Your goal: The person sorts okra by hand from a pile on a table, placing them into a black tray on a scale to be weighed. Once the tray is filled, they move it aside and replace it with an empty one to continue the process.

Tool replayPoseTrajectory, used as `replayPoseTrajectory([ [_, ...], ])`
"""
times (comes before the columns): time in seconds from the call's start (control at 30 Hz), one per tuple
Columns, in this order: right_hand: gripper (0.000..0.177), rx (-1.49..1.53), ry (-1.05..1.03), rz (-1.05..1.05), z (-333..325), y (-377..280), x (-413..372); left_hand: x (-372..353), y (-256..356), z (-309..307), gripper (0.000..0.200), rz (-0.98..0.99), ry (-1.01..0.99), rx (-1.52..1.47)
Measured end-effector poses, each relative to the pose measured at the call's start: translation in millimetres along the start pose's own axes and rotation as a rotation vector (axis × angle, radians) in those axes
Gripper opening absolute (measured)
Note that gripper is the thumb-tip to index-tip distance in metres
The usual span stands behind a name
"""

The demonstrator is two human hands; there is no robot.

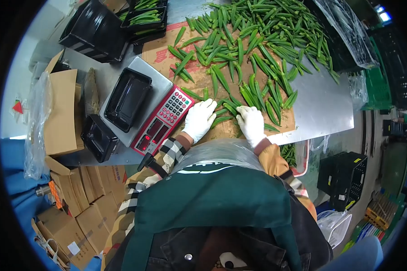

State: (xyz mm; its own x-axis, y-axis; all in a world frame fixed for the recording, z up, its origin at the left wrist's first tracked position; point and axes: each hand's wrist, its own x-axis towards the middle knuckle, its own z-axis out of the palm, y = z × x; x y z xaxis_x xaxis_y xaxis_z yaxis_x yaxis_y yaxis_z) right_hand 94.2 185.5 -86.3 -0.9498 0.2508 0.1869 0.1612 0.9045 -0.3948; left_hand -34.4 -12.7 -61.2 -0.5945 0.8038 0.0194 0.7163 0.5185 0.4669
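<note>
Both of my hands wear white gloves and rest low over the cardboard (285,127) in front of me. A few green okra pods (223,113) lie crosswise between them, touching the gloves at either end. My left hand (199,121), beside the red keypad of the scale, has its fingers close together against the pods' left ends. My right hand (252,124) is bent inward, fingertips closed on the right ends. A large heap of okra (262,27) spreads beyond my hands. On the scale (160,118) sits a black plastic tray (128,99).
Another black tray (98,137) leans at the scale's left. Black crates (97,31) stand at the back left, some holding okra. A cardboard box (61,108) is at far left. A plastic-lined dark crate (343,34) borders the heap's right. Black crates (341,178) sit on the floor at right.
</note>
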Motion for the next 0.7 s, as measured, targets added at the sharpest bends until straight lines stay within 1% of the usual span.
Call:
replayPoseTrajectory([
  [0.03, 0.029, -0.076, -0.039, -0.019, 6, 1, 5, -2, -3, 5, 0.048, 0.027, 0.041, 0.016],
  [0.13, 0.028, -0.187, -0.103, 0.009, 19, 3, 20, -6, -7, 8, 0.049, 0.046, 0.064, -0.008],
  [0.17, 0.030, -0.159, -0.132, 0.051, 20, 4, 23, -7, -6, 8, 0.049, 0.024, 0.034, -0.008],
  [0.23, 0.034, -0.107, -0.184, 0.128, 18, 7, 30, -7, -6, 11, 0.049, 0.027, 0.058, -0.002],
  [0.33, 0.034, -0.046, -0.179, 0.049, 13, 6, 34, -9, -6, 14, 0.049, 0.024, 0.081, -0.001],
  [0.47, 0.036, -0.006, -0.136, 0.007, 4, 0, 31, -9, -6, 14, 0.051, 0.001, 0.063, -0.019],
  [0.57, 0.031, 0.254, 0.100, -0.008, -4, 3, 24, -8, -7, 17, 0.052, 0.013, 0.091, 0.010],
  [0.6, 0.029, 0.297, 0.178, 0.058, -23, -1, 20, -10, -8, 19, 0.052, 0.019, 0.107, 0.025],
  [0.63, 0.028, 0.284, 0.259, 0.077, -41, 3, 15, -10, -8, 20, 0.052, 0.016, 0.106, 0.018],
  [0.7, 0.026, 0.333, 0.400, 0.212, -80, 19, -7, -10, -9, 21, 0.053, 0.011, 0.104, 0.005],
])
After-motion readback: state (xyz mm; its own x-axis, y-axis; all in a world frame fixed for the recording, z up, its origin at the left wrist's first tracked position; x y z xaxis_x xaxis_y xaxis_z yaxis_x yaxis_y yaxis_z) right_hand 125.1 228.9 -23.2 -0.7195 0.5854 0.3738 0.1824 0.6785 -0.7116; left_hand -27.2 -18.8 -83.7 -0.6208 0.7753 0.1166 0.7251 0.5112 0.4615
